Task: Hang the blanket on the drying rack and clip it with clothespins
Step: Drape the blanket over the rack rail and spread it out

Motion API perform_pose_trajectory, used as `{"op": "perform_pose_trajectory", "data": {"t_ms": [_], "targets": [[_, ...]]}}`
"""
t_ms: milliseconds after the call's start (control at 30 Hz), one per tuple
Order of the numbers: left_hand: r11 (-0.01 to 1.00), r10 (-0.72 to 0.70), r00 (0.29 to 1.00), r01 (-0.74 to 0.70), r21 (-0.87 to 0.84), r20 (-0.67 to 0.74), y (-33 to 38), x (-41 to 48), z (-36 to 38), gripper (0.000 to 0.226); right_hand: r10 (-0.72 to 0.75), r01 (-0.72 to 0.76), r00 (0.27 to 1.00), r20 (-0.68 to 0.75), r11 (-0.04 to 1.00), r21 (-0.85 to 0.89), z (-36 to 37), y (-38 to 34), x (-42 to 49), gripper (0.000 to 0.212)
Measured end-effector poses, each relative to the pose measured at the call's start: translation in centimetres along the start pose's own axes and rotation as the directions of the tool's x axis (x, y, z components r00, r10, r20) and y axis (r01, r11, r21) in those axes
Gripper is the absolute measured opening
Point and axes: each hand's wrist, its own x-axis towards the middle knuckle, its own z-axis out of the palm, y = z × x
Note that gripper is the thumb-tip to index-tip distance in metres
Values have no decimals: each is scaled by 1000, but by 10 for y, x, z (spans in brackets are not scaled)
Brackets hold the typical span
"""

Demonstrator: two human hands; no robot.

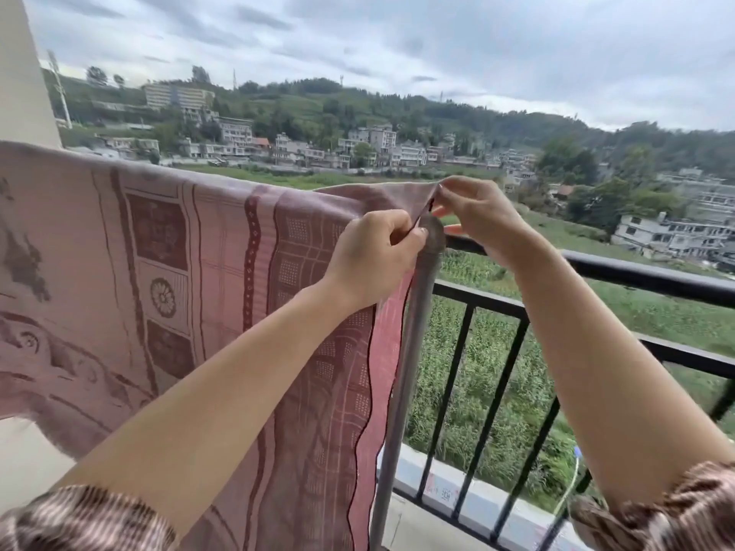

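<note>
Step in hand: hanging and squaring, not clipping. The pink patterned blanket (191,272) is draped over the top bar of the drying rack (411,336) and fills the left and centre of the frame. Its right edge hangs along the rack's grey upright tube, right of centre. No clothespins are visible anywhere in view.

Hands: both work the blanket's right-hand top corner, just above centre of frame.
- Left hand (374,260): fingers curled, pinching the dark-trimmed edge of the blanket just beside the round end of the rack tube.
- Right hand (477,216): slightly higher and to the right, fingertips pinching the peak of the corner and lifting it into a small tent above the bar.

Pose: both forearms are raised and reach forward from the lower corners of the frame, converging at the corner. Striped sleeves (79,518) are pushed back near the elbows.

Background: black balcony railing (636,272) on the right, with fields and houses beyond.

Judgement: draping looks nearly done. Next move calls for pulling the corner flat over the bar end, then freeing one hand to fetch a clothespin while the other holds the cloth in place.
</note>
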Motion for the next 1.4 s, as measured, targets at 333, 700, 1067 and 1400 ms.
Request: {"op": "perform_pose_trajectory", "data": {"t_ms": [333,700,1067,1400], "targets": [[999,-35,995,35,7,91,-9,-14,0,40,66,-159,978,199,851,501,19,56,-19,22],[992,-65,996,59,108,55,-6,-18,11,36,169,-299,883,437,922,248,31,70,-22,21],[994,-90,980,79,74,175,2,-42,31,36,198,-186,980,21,871,454,7,53,-7,23],[983,-163,976,172,-55,144,9,-43,35,32,210,-215,977,47,961,177,5,57,-20,25]]}}
